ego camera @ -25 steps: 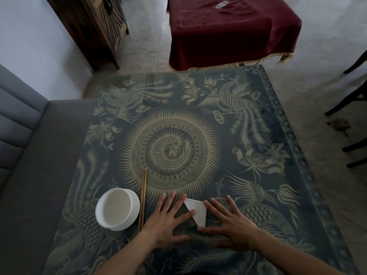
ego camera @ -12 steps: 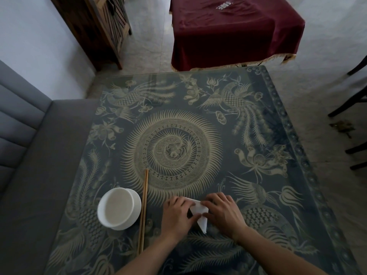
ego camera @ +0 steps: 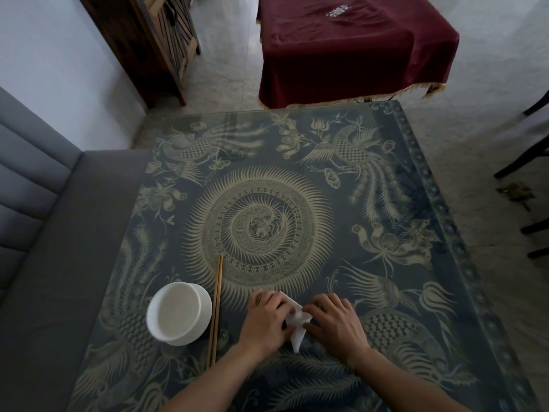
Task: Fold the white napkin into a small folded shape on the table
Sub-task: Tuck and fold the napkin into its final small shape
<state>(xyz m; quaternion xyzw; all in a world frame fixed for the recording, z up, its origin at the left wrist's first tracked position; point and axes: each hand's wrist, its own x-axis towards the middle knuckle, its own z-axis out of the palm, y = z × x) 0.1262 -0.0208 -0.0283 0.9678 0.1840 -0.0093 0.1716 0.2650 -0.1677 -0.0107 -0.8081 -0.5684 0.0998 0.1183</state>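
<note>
The white napkin [ego camera: 296, 325] lies near the front edge of the patterned table [ego camera: 386, 292], folded small, with a pointed tip toward me. My left hand [ego camera: 266, 318] covers its left side with curled fingers that pinch the paper. My right hand [ego camera: 334, 321] grips the right side, fingertips meeting the left hand over the napkin's middle. Much of the napkin is hidden under both hands.
A white bowl [ego camera: 178, 313] stands to the left of my hands, with a pair of wooden chopsticks [ego camera: 216, 310] lying lengthwise between it and my left hand. A grey sofa [ego camera: 44, 263] borders the table's left side. Dark chair legs [ego camera: 528, 162] stand off to the right.
Both hands lay flat and spread on the napkin a second ago. They have since curled in and closed together over it, and the napkin shows as a smaller, narrower shape.
</note>
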